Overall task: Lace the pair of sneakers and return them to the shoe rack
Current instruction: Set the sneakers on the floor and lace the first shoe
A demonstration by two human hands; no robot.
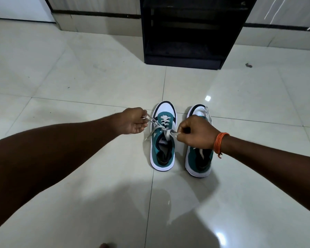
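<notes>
Left sneaker (162, 140) laced, lace ends (156, 123) pinched taut by left hand (132, 120) and right hand (195, 131); right sneaker (200, 158) beside it loose, shoe rack (186, 59) beyond unfilled

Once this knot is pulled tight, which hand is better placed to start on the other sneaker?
Probably the right hand: it hangs directly over the right sneaker, whose lace lies loose. The left hand is beyond the left sneaker.

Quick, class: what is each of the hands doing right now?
Left hand: closed, pinching a lace end of the left sneaker.
Right hand: closed, pinching the other lace end.
</notes>
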